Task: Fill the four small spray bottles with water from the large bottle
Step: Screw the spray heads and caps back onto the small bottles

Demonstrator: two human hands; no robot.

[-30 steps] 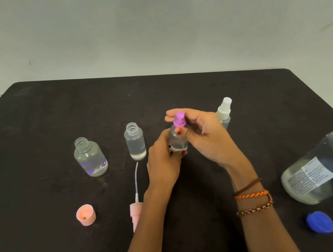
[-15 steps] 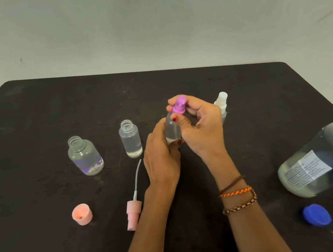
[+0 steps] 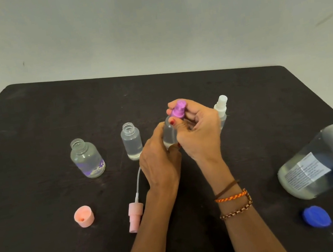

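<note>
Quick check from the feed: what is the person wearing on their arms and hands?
Both forearms are bare, no sleeves or gloves in view. The right wrist carries three bands: a thin brown cord, an orange braided bracelet and a brown-and-pale beaded one. Red nail polish shows on the right hand.

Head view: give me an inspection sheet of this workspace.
Surface: dark table, worn, dry.
Job's things: big bottle uncapped, tilted at right edge; two open small bottles hold water; white-topped bottle behind the hands; purple-topped bottle in hand.
Clutter: pink cap, pink sprayer, blue cap lying loose.
Grips: left hand holds the bottle body; right hand on purple top.
Cables: nothing seen.
Surroundings: plain pale wall.
</note>
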